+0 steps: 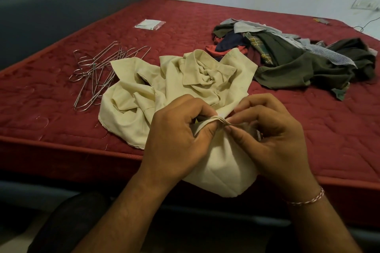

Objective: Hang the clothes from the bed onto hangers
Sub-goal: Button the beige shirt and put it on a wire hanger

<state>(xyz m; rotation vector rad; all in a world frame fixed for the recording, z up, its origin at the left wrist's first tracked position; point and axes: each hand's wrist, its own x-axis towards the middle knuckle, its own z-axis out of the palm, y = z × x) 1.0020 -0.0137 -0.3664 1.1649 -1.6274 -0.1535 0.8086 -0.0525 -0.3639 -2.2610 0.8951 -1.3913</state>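
- Cream shirt (185, 86) crumpled at near edge of red bed (61, 125), one fold pinched between left hand (176, 141) and right hand (273, 141), both in tight grip on its hem.
- Wire hangers (96, 74) heaped just left, touching shirt.
- Clothes pile (287, 53) far right, nothing between.

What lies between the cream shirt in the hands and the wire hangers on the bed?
Nothing visible. The cream shirt is pinched by the left hand and right hand, and its far left edge already lies beside the wire hangers, overlapping some of them on the mattress.
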